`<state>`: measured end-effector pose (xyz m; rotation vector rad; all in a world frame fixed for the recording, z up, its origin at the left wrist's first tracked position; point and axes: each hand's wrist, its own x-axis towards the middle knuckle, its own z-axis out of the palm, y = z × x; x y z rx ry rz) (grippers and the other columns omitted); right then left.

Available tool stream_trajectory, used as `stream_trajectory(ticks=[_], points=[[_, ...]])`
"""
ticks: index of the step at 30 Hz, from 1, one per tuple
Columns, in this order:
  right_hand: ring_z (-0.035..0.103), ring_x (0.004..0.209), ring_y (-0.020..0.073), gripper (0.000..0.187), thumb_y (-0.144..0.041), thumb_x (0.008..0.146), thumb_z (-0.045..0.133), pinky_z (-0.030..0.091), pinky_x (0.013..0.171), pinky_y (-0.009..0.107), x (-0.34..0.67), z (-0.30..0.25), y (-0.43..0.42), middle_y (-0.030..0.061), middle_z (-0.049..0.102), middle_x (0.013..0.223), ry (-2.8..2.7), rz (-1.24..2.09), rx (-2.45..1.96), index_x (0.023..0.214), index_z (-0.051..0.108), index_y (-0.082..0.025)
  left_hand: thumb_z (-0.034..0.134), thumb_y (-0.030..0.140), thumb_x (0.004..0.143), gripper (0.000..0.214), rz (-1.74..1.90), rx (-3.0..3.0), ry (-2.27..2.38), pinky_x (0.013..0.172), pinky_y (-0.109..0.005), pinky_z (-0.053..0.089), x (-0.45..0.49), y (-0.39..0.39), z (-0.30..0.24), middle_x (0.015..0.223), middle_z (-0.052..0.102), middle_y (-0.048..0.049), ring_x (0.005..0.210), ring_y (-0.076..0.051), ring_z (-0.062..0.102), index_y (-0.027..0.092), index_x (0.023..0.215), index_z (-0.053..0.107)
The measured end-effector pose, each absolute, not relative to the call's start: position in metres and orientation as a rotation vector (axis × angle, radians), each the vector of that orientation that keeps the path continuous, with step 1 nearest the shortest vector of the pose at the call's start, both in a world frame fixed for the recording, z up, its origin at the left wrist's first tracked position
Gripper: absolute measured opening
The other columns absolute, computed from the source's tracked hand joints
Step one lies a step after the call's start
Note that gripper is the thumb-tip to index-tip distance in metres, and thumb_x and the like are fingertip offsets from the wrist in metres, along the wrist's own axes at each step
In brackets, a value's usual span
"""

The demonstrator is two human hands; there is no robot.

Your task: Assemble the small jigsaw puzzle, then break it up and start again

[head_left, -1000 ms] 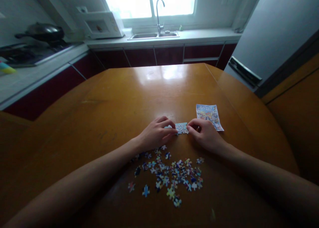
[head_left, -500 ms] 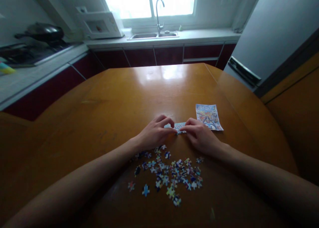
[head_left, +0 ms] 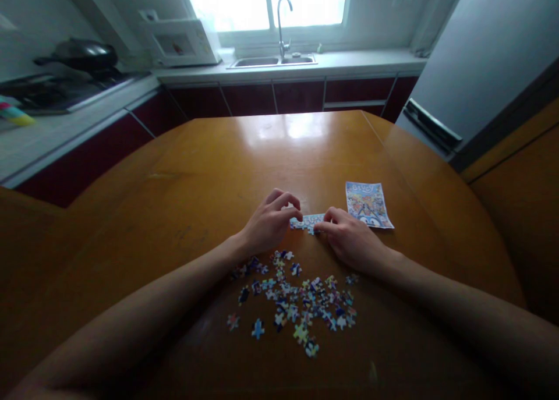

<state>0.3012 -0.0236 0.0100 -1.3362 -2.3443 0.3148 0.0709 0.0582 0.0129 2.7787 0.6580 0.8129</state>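
Observation:
A narrow strip of joined jigsaw puzzle pieces (head_left: 309, 222), pale blue and white, lies flat on the wooden table between my hands. My left hand (head_left: 271, 220) hovers at its left end, fingers loosely curled and apart, with nothing visible in them. At the strip's right end, my right hand (head_left: 351, 240) has thumb and forefinger on the pieces, pinching or pressing them; the hand covers that end. Nearer to me is a spread of loose jigsaw pieces (head_left: 301, 298) in many colours. A small printed picture sheet (head_left: 369, 205) lies just beyond my right hand.
The round-edged wooden table (head_left: 209, 173) fills the middle. Behind it are a counter with a sink (head_left: 271, 61), a tall faucet (head_left: 280, 27) and a white microwave (head_left: 181, 42). A pan (head_left: 87, 55) sits on the stove at left. A fridge (head_left: 476, 62) stands at right.
My left hand has drawn back slightly up and left from the strip, its thumb and forefinger off the middle, uncovering more pieces. My right hand stays at the right end.

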Motion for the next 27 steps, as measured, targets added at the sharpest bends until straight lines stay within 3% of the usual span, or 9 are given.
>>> stream_trajectory(ticks=[6,15,23,27], points=[[0.051,0.082,0.0188,0.017,-0.026,0.096,0.052,0.043,0.072,0.032,0.299,0.008,-0.019,0.0076,0.057,0.092,-2.316,0.292,-1.346,0.093,0.069,-0.022,0.052,0.006,0.087,0.027,0.718,2.806,0.624,0.088,-0.037,0.047,0.071,0.061,0.009,0.106,0.064,-0.0051,0.099,-0.021,0.049,0.024,0.091,0.072],[0.052,0.088,0.0201,0.018,-0.023,0.093,0.056,0.044,0.076,0.032,0.292,0.005,-0.014,0.0075,0.058,0.091,-2.286,0.231,-1.369,0.079,0.068,-0.021,0.05,0.005,0.088,0.026,0.756,2.762,0.657,0.087,-0.036,0.047,0.078,0.062,0.01,0.102,0.064,-0.0049,0.096,-0.02,0.048,0.021,0.088,0.071],[0.053,0.091,0.0215,0.011,-0.019,0.092,0.057,0.045,0.078,0.034,0.289,0.007,-0.017,0.0077,0.06,0.092,-2.242,0.245,-1.363,0.086,0.067,-0.02,0.053,0.005,0.087,0.024,0.753,2.73,0.691,0.088,-0.035,0.046,0.078,0.064,0.007,0.102,0.063,-0.0043,0.097,-0.02,0.048,0.021,0.087,0.071],[0.053,0.09,0.0215,0.012,-0.018,0.093,0.054,0.046,0.079,0.035,0.288,0.009,-0.02,0.0082,0.06,0.091,-2.197,0.256,-1.325,0.092,0.066,-0.019,0.054,0.01,0.089,0.02,0.646,2.668,0.677,0.085,-0.031,0.046,0.068,0.062,0.032,0.094,0.063,-0.0047,0.093,-0.018,0.053,0.02,0.086,0.072]])
